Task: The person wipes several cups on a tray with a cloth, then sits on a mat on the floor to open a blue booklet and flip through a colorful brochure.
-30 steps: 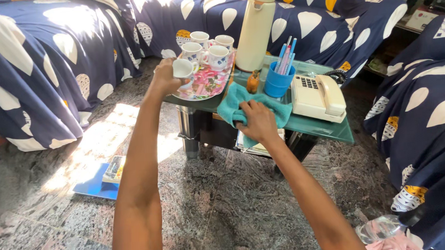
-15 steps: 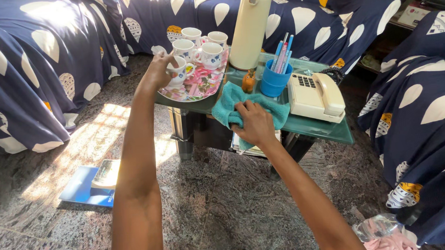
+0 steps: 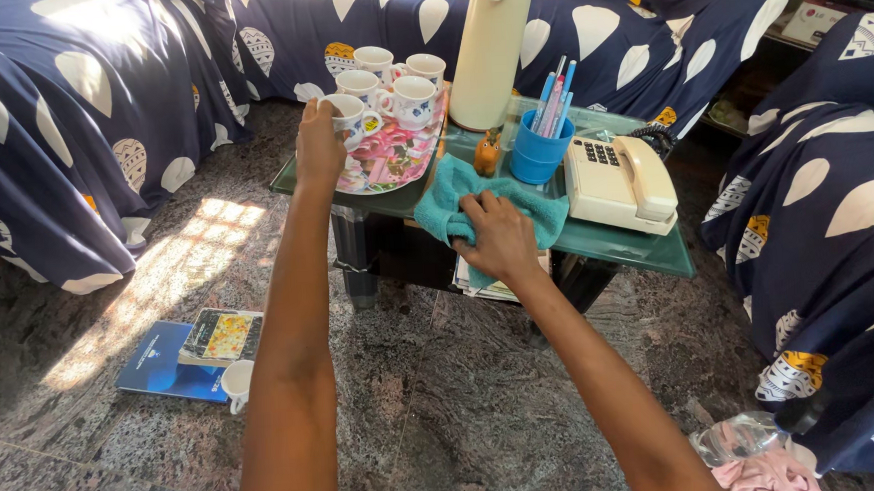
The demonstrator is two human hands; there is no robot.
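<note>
Gripping a white cup [image 3: 345, 115] on the tray [image 3: 394, 159], the left hand [image 3: 320, 147] steadies it; right hand [image 3: 496, 235] clutches the cloth [image 3: 454, 191] on the desk [image 3: 614, 243], wiping seemingly midway.

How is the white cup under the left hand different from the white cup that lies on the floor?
The white cup on the floral tray stands upright under the left hand; the white cup on the stone floor lies on its side, untouched. The tray cup sits among other cups; the floor cup rests beside a blue book. Both are small, white, handled cups.
</note>
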